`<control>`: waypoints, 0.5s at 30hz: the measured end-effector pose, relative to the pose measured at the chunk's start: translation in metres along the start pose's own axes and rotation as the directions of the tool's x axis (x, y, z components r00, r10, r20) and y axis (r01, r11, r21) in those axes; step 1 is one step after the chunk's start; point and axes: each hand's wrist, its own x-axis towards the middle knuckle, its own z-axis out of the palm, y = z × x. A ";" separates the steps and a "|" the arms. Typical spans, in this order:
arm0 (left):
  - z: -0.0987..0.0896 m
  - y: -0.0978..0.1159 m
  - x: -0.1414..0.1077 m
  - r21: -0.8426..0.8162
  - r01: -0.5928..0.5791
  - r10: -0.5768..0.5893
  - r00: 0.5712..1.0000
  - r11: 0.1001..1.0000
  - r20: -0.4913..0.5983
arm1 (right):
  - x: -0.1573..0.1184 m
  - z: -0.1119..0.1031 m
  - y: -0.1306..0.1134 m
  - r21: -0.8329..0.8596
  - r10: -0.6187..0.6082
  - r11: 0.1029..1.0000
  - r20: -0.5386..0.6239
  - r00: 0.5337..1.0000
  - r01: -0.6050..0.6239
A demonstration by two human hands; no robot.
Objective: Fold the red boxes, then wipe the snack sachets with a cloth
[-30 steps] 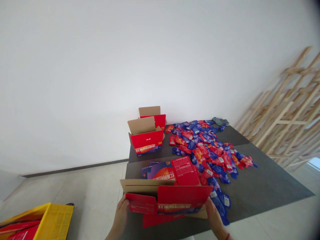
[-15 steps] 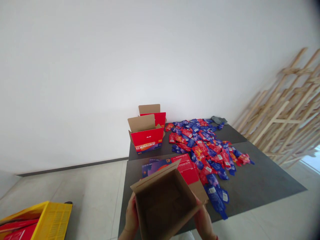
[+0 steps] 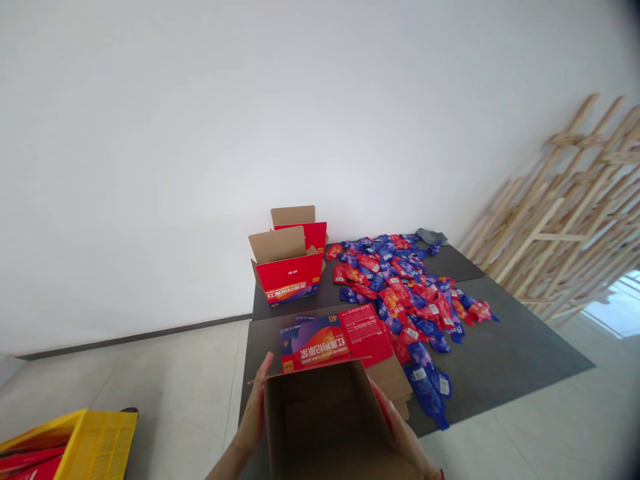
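Our left hand and right hand clamp opposite sides of an open cardboard box at the near end of the bench; flattened cartons lie just beyond, sachets spread at right, two red boxes standing by the wall.

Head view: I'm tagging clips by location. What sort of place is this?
Probably a makeshift packing area in a plain indoor room, judging by the loose pouches heaped on a dark table, two open red cartons standing toward its far left, and a third open carton in hand.
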 end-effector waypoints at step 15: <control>0.085 0.077 -0.023 0.919 -0.369 -0.380 0.877 -0.139 0.294 | 0.027 0.002 -0.004 -0.327 -0.028 0.945 -0.053 0.998 0.009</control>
